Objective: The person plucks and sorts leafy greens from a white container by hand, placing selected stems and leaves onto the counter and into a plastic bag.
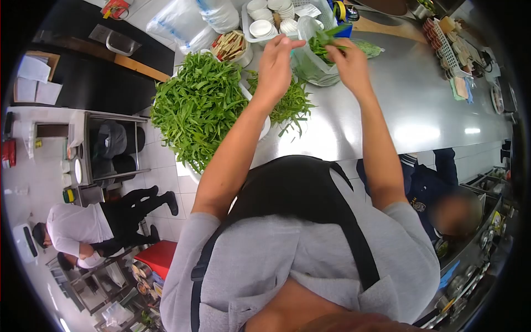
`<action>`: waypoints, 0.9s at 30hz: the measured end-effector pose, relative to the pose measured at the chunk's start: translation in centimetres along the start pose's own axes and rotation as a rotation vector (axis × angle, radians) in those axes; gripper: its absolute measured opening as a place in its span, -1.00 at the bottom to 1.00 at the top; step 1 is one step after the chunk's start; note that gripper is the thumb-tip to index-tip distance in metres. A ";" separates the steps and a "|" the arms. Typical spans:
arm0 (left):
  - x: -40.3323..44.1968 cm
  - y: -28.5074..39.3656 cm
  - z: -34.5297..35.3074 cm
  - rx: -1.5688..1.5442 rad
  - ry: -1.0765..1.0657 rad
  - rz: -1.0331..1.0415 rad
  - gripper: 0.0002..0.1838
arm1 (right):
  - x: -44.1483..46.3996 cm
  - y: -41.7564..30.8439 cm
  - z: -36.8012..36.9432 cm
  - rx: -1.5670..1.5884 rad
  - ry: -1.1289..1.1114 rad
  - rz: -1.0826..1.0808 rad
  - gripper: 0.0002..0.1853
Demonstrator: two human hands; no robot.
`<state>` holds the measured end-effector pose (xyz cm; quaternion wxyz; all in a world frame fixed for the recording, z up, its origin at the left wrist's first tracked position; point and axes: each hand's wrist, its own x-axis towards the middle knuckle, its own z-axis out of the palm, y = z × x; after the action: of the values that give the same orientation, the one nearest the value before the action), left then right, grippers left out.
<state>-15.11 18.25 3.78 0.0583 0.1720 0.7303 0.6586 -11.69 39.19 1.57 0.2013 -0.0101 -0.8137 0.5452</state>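
Note:
A clear plastic bag (319, 76) stands on the steel counter with leafy greens (319, 48) inside. At the bag's left rim is my left hand (278, 60), its fingers apart and one pointing toward the bag. Whether it touches the plastic I cannot tell. My right hand (349, 62) pinches some green leaves (333, 33) over the bag's mouth. Left of my arms, a large heap of long-leaf greens (202, 105) fills a white container. A smaller pile of greens (290, 105) lies between that heap and the bag, partly hidden by my left forearm.
Behind the bag, a grey basket (249, 32) holds small white cups. A tub of wrapped sticks (231, 47) and plastic-wrapped packs (185, 25) stand at the back left. The steel counter (398, 94) runs right toward a white rack (445, 50). Other people are on both sides.

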 end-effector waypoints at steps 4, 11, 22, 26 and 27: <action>2.7 -0.1 1.6 0.027 -0.015 -0.070 -0.36 | 1.4 2.8 -1.5 -0.674 -0.036 -0.110 -0.71; 2.1 0.1 2.3 -0.019 -0.069 -0.006 -0.41 | 4.5 5.1 2.8 -0.568 -0.299 -0.087 -0.73; -5.3 3.7 -7.5 -0.010 0.097 0.043 -0.59 | 4.1 -1.2 -3.8 -0.436 -0.289 -0.112 -0.61; -11.5 1.9 -12.5 0.002 0.282 -0.066 -0.66 | -0.3 -2.8 -5.1 -0.216 -0.083 -0.127 -0.70; -13.2 1.3 -13.2 0.036 0.317 -0.105 -0.68 | -1.8 -3.5 -4.6 -0.136 -0.079 -0.093 -0.72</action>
<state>-6.64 1.54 4.89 -0.0266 0.0287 0.7500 0.6603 -7.73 41.38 5.64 0.1930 0.0354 -0.8557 0.4788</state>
